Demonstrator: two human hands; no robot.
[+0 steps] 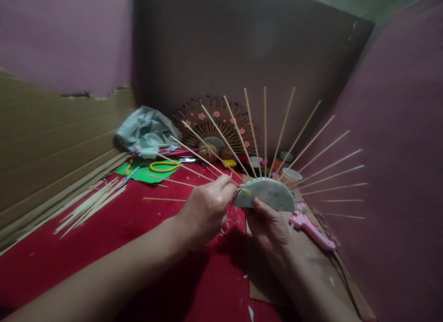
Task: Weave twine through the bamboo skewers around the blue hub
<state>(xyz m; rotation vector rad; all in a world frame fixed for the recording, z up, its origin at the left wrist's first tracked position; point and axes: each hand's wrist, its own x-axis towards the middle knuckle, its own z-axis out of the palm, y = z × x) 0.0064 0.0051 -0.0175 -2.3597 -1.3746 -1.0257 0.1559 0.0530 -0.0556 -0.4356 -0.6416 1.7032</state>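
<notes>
The right hand [270, 225] grasps the half-round base [272, 193] by its lower edge, above the tabletop [41, 255], probably so the fanned sticks [265, 128] spread freely; the left hand [209, 202] pinches at the base's left end, on what I cannot tell

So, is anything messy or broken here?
Yes: the cardboard at left meets the purple surface in a ragged edge, as if torn. Pale scraps litter the red tabletop, like untidy leftovers. The half-round piece with sticks shows no obvious damage.
</notes>
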